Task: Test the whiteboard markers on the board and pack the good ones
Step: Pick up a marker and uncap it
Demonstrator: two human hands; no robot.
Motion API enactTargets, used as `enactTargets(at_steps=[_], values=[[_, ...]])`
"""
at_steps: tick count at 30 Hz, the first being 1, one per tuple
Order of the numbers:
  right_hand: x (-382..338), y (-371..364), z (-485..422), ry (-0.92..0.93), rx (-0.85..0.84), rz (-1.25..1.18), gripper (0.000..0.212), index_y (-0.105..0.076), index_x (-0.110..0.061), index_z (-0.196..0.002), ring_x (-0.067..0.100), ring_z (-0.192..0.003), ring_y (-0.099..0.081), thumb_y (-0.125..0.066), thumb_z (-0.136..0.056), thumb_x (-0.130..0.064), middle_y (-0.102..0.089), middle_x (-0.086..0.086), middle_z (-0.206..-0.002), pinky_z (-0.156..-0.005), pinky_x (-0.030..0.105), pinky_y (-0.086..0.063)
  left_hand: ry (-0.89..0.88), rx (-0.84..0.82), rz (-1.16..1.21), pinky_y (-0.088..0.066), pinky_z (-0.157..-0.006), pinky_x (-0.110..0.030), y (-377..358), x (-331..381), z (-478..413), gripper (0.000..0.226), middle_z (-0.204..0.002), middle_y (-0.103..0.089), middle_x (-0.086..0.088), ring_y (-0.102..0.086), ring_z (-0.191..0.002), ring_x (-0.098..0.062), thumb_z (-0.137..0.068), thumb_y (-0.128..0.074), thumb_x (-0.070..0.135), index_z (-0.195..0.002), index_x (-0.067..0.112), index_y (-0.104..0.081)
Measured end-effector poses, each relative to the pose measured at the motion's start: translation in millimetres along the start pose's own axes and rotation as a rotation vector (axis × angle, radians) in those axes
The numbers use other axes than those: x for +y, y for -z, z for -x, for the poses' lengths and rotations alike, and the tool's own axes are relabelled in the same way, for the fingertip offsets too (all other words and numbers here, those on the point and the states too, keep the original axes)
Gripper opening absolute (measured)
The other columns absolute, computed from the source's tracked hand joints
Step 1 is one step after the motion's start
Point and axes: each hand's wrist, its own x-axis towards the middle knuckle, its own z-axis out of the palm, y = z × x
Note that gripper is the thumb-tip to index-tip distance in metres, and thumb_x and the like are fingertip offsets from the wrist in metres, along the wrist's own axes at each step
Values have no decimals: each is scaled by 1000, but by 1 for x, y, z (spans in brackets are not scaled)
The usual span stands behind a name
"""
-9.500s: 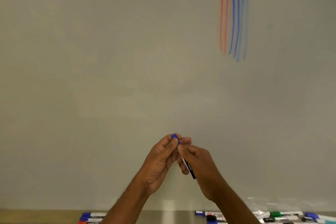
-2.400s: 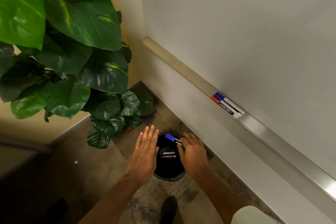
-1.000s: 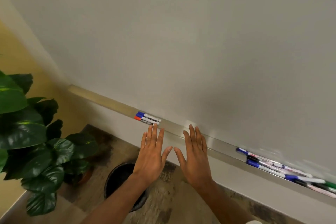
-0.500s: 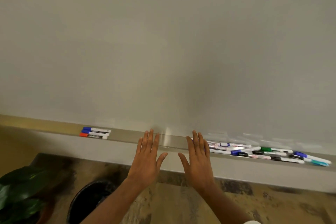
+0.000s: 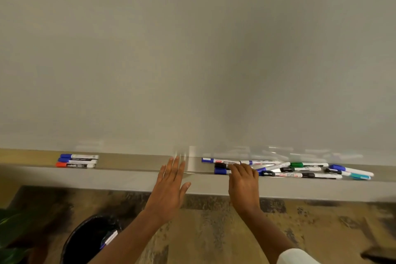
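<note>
Head: right hand (image 5: 243,186) on markers (image 5: 287,170), tray (image 5: 132,162) front edge.

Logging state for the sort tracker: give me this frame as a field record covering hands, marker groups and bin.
board: grey-white whiteboard, no marks in view
tray: long metal tray under it
left set: three capped markers, two blue, one red, side by side at tray's left
pile: loose pile of mixed markers at tray's right
left: left hand flat, empty, at tray edge
right: right hand fingers curled on pile's left end, grip unclear
bin: round black bin on floor, one marker inside
</note>
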Motion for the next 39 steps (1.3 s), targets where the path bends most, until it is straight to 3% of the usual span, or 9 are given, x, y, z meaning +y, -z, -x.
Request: enactTargets(at_steps=[5, 9, 13, 20, 28, 31, 36, 39], values=[[18, -9, -5, 24, -47, 22, 49, -71, -14, -114, 30, -108, -64, -88, -68, -8, -71, 8, -111, -96, 50, -51, -32, -35, 67, 22, -120, -25, -8, 10, -6, 70, -166, 24, 6, 25, -152, -7, -99, 2, 66, -158, 31, 16], [24, -14, -11, 58, -46, 37, 46, -73, -14, -107, 29, -100, -66, -91, -65, -10, -73, 8, -104, -89, 47, -53, -44, -127, 83, 27, -116, -20, -11, 21, -12, 63, -161, 32, 10, 31, -150, -6, -97, 5, 63, -143, 44, 43], [32, -21, -11, 101, -41, 37, 44, -75, -16, -107, 27, -99, -66, -91, -66, -12, -73, 6, -105, -88, 44, -54, -63, -201, 86, 17, -123, -29, -16, 33, -20, 94, -165, 26, 5, 26, -152, -11, -79, 30, 72, -158, 25, 17], [37, -28, -16, 147, -71, 5, 47, -73, -18, -114, 25, -106, -63, -89, -70, -14, -71, 3, -112, -92, 42, -53, -38, -284, 95, 17, -123, -28, -28, 47, -32, 121, -169, 16, 4, 22, -154, -11, -60, 44, 77, -162, 22, 8], [32, -35, -24, 227, -68, -67, 41, -73, -19, -112, 22, -103, -64, -87, -74, -16, -71, 0, -110, -88, 38, -54, -6, -304, 101, 15, -122, -26, -34, 48, -36, 128, -170, 7, 4, 15, -155, -11, -56, 45, 79, -163, 22, 3], [31, -38, -26, 239, -73, -84, 40, -72, -20, -114, 22, -104, -63, -85, -77, -20, -70, 0, -110, -89, 38, -54, 14, -297, 130, 16, -119, -24, -35, 48, -39, 123, -171, 6, 5, 16, -153, -8, -60, 41, 79, -163, 24, 2], [29, -42, -29, 279, -80, -95, 38, -72, -22, -111, 20, -102, -64, -86, -76, -22, -72, -1, -109, -88, 38, -55, 44, -298, 156, 12, -123, -26, -36, 50, -40, 94, -171, 4, 4, 12, -155, -9, -82, 18, 70, -163, 26, 3], [28, -44, -30, 290, -80, -102, 39, -72, -23, -111, 20, -103, -65, -87, -75, -23, -73, -2, -109, -90, 39, -55, 39, -268, 137, 15, -119, -21, -30, 54, -40, 64, -171, 3, 4, 15, -150, -4, -107, -11, 53, -163, 25, 4]])
